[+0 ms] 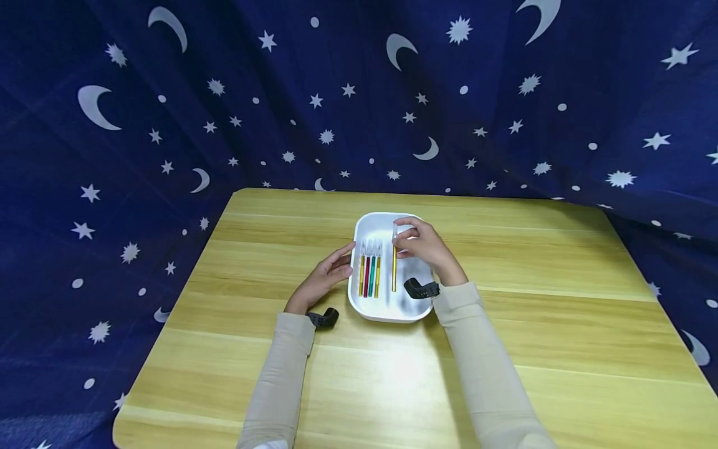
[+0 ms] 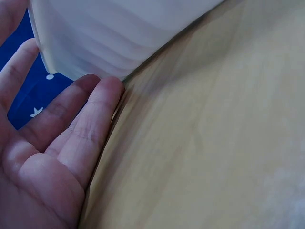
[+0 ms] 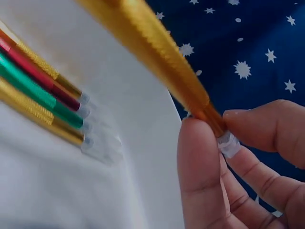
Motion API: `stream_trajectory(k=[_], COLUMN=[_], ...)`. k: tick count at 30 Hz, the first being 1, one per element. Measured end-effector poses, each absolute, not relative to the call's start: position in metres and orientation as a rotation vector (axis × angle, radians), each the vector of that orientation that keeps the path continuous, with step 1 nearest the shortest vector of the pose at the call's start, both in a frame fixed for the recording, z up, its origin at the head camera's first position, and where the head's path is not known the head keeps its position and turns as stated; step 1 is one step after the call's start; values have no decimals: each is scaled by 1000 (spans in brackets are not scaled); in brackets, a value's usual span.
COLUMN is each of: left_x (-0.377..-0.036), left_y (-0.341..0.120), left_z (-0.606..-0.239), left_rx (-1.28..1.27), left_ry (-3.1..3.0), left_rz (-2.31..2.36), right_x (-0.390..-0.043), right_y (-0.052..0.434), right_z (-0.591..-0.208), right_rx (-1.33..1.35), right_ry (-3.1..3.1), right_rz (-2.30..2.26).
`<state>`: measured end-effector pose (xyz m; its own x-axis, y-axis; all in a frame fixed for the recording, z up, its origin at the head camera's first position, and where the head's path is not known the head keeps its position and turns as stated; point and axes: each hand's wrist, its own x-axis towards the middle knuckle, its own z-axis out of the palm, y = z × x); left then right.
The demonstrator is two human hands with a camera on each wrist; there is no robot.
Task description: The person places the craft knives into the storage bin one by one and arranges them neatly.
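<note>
My right hand (image 1: 427,244) pinches a gold craft knife (image 1: 394,269) between thumb and fingers, close to its clear-capped end. The knife's knurled handle (image 3: 162,57) slants across the right wrist view, and the cap hides the blade. Under that hand is a white tray (image 1: 392,317). Side by side in its left half lie several capped craft knives: gold ones, a red one (image 1: 367,277) and a green one (image 1: 373,277). At the tray's left side, my left hand (image 1: 324,280) has its fingers extended, with fingertips (image 2: 110,88) touching the outer wall.
The tray stands on a wood-grain table (image 1: 269,249), near its far edge. Behind and along the left hangs a dark blue cloth (image 1: 359,125) with white moons and stars. Both wrists wear black camera bands.
</note>
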<state>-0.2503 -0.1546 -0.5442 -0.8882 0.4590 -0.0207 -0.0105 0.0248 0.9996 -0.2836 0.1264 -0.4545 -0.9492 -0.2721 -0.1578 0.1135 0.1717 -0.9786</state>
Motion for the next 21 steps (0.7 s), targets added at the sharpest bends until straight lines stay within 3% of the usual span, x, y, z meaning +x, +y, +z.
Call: stream_trajectory(k=[21], left_x=[-251], left_y=[-155], left_z=[-545], left_rx=[450], left_ry=[1955], left_rz=[1927], right_x=[-299], right_y=[100], right_z=[-458], right_rx=[48], right_ry=[2045], right_rz=[-1808])
